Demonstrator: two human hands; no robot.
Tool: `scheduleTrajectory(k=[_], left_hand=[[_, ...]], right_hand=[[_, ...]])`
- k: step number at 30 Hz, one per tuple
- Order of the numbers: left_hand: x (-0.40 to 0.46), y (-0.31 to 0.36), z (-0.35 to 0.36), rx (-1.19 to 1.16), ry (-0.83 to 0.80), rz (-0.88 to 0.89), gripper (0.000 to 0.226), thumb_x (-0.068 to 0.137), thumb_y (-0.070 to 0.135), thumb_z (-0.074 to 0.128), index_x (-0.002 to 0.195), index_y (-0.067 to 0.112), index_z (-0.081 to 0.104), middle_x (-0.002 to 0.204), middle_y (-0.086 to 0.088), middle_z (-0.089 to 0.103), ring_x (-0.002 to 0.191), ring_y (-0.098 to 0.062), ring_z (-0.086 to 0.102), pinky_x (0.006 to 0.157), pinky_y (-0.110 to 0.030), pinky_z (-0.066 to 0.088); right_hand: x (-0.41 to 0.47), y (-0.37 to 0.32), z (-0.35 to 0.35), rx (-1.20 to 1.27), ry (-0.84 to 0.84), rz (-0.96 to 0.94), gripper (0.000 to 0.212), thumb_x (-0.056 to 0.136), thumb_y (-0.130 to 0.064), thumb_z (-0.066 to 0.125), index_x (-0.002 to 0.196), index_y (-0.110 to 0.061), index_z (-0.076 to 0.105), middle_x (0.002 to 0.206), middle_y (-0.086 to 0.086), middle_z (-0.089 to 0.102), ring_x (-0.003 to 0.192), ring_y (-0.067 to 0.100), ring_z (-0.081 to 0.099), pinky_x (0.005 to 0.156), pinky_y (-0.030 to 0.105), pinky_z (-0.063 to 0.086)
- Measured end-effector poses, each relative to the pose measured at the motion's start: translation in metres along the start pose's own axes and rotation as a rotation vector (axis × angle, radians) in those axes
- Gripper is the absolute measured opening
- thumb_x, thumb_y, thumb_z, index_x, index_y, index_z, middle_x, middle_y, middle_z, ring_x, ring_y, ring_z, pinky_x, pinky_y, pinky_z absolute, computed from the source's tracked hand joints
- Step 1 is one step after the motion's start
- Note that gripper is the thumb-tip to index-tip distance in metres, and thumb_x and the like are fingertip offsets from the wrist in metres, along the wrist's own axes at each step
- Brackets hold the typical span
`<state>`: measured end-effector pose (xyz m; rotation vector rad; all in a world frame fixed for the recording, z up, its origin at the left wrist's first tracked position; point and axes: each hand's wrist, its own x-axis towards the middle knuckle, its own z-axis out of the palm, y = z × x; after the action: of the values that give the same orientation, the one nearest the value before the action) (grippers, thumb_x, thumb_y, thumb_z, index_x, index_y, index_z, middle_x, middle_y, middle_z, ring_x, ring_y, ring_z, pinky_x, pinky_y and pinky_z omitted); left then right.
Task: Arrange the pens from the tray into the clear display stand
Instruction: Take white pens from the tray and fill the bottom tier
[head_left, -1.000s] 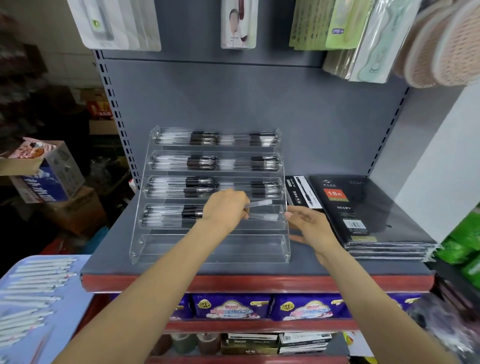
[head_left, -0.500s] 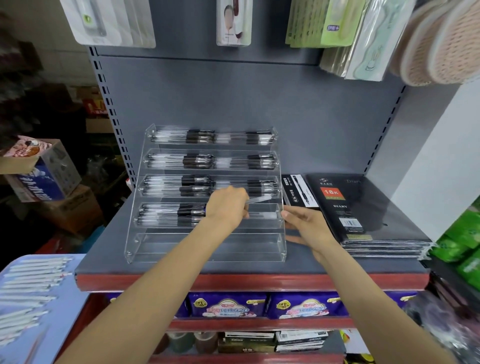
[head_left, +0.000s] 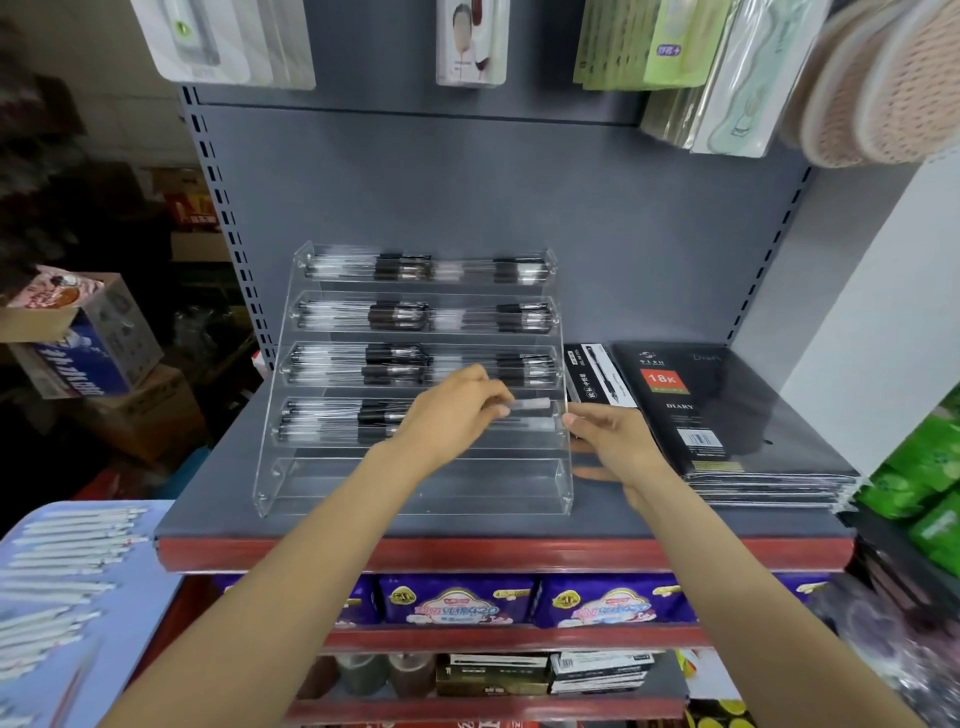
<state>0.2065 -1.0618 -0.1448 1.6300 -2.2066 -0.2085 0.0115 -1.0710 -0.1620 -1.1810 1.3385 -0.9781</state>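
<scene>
Two hands are at the clear display stand (head_left: 415, 488). The left hand (head_left: 447, 415) pinches a clear pen (head_left: 530, 404), which pokes out toward the right hand (head_left: 613, 447). That hand's fingers are loose and rest on the stand's right side wall, just beside the pen's tip.

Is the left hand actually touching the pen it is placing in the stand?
Touching. The head view shows the left hand with fingers pinched on one end of the pen, over the fourth tier of the clear display stand.
</scene>
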Motion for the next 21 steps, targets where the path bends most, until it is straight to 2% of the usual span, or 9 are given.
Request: scheduleTrajectory(k=[6, 10, 15, 21], left_hand=[[0.007, 0.004, 0.002, -0.075, -0.018, -0.09, 0.015, 0.085, 0.021, 0.068, 0.098, 0.018, 0.071, 0.095, 0.001, 0.07, 0.093, -0.016, 0.062, 0.082, -0.034, 0.05], [0.011, 0.007, 0.001, -0.054, -0.059, -0.098, 0.014, 0.083, 0.021, 0.069, 0.095, 0.016, 0.073, 0.098, -0.001, 0.072, 0.093, -0.018, 0.064, 0.085, -0.038, 0.052], [0.015, 0.009, 0.0, 0.033, -0.069, -0.092, 0.015, 0.084, 0.026, 0.069, 0.096, 0.021, 0.074, 0.099, 0.004, 0.072, 0.095, -0.015, 0.063, 0.074, -0.028, 0.047], [0.019, 0.013, -0.001, 0.083, -0.086, -0.1, 0.016, 0.082, 0.029, 0.07, 0.097, 0.024, 0.073, 0.098, 0.006, 0.072, 0.097, -0.014, 0.063, 0.071, -0.027, 0.045]], right_hand=[[0.001, 0.003, 0.001, -0.015, 0.011, -0.002, 0.024, 0.091, -0.017, 0.059, 0.114, -0.016, 0.064, 0.106, 0.004, 0.066, 0.093, 0.02, 0.063, 0.078, 0.041, 0.055], [0.002, 0.004, 0.001, -0.014, 0.024, -0.004, 0.023, 0.091, -0.017, 0.06, 0.114, -0.017, 0.064, 0.107, 0.003, 0.066, 0.093, 0.02, 0.064, 0.076, 0.04, 0.056], [0.003, 0.004, 0.001, -0.023, 0.033, 0.0, 0.022, 0.09, -0.017, 0.061, 0.111, -0.018, 0.065, 0.109, 0.004, 0.066, 0.094, 0.02, 0.065, 0.073, 0.039, 0.056], [0.002, 0.007, 0.003, -0.01, 0.063, -0.021, 0.022, 0.09, -0.016, 0.061, 0.112, -0.017, 0.066, 0.106, 0.004, 0.068, 0.095, 0.022, 0.066, 0.077, 0.041, 0.056]])
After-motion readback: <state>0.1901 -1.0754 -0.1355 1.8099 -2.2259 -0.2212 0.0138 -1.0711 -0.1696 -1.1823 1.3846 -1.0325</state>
